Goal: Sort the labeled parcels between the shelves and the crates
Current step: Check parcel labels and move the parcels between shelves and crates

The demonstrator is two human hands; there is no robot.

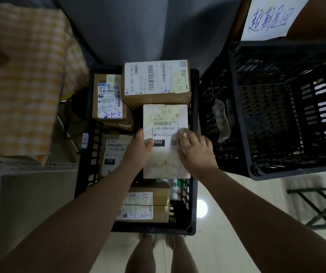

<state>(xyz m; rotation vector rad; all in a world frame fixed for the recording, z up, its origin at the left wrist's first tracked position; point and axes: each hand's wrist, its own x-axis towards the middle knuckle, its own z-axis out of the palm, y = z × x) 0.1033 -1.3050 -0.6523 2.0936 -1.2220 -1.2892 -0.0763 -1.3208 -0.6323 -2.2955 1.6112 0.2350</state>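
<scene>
A flat pale parcel with a label reading 032-038-E01 lies on top of the boxes in a black crate on the floor. My left hand grips its left edge with the thumb on the label. My right hand holds its right edge, fingers curled over the top. In the crate are also a brown box at the far end, a small box marked 5-1-2, a parcel labelled 220 and a taped box marked 4-1-22 at the near end.
A larger black crate stands to the right, with a small white packet inside and a handwritten paper sign behind it. A checked yellow cloth covers a shelf on the left. A folding stool stands at the lower right.
</scene>
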